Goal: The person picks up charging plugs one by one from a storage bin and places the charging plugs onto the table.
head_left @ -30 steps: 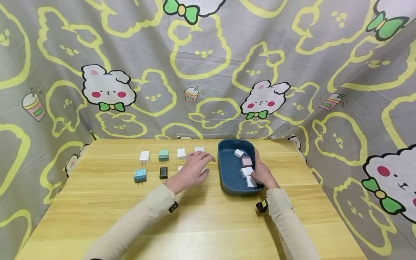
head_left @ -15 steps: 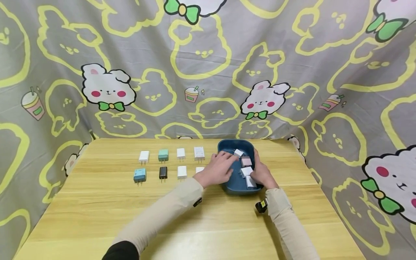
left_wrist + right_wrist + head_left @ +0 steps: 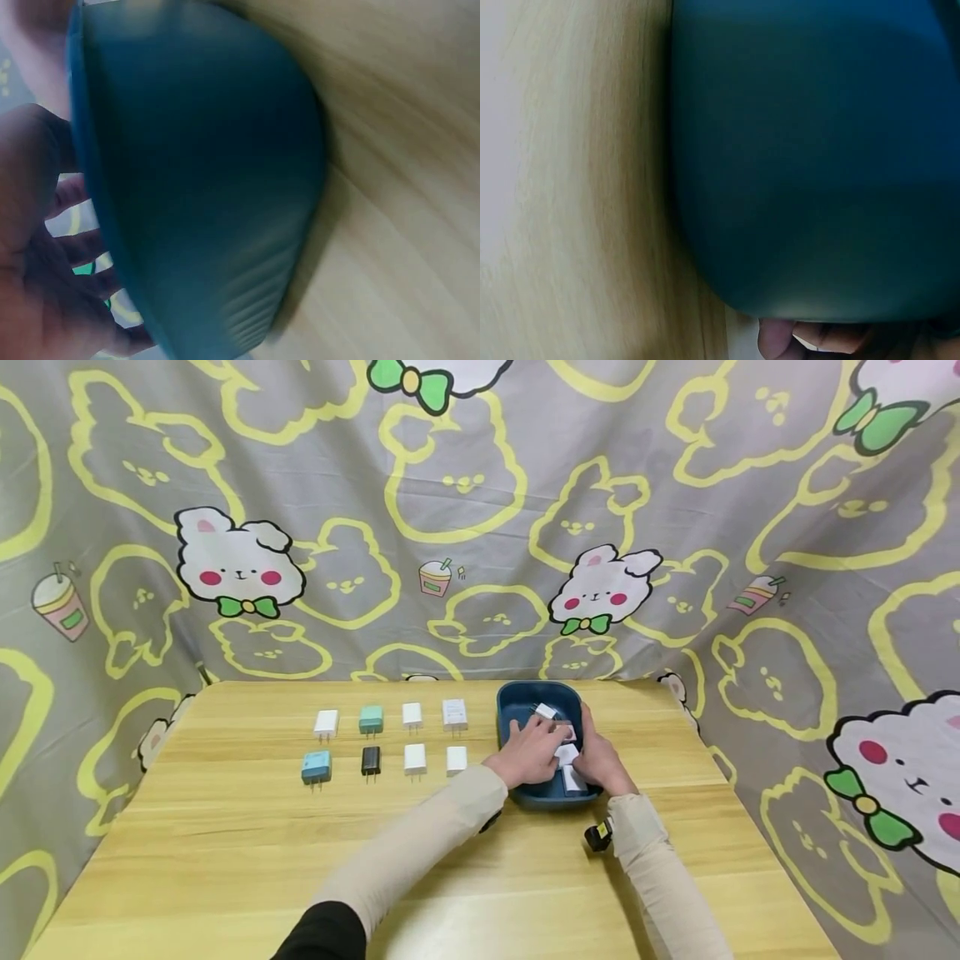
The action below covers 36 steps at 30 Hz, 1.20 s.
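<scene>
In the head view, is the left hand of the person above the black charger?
No, the left hand is over the blue bin, while the black charger lies farther left.

In the head view the light is bright, with pale glare on my table (image 3: 465,902). Both wrist views are dimmer and blurred; my left grip (image 3: 37,285) is in shadow.

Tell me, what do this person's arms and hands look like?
The left hand and right hand wear no gloves. Both arms have cream sleeves; black cloth shows farther up the left. A small black device with a yellow patch sits by the right wrist; a dark one, partly hidden, at the left.
</scene>
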Each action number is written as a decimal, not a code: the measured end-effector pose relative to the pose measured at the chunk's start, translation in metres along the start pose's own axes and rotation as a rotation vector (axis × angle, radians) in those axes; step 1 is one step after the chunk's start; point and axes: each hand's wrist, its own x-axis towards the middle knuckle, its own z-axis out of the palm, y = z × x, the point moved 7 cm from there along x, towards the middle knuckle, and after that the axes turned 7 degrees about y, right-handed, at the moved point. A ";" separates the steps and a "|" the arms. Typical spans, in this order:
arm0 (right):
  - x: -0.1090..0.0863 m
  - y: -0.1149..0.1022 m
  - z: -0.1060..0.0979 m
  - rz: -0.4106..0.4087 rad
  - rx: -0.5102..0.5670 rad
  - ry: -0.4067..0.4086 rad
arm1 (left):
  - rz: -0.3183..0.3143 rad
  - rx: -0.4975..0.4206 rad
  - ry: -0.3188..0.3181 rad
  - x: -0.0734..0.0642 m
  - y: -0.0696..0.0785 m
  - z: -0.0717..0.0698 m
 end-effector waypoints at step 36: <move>0.001 0.002 0.003 0.012 0.000 -0.004 | -0.118 -0.078 -0.298 0.008 0.004 0.034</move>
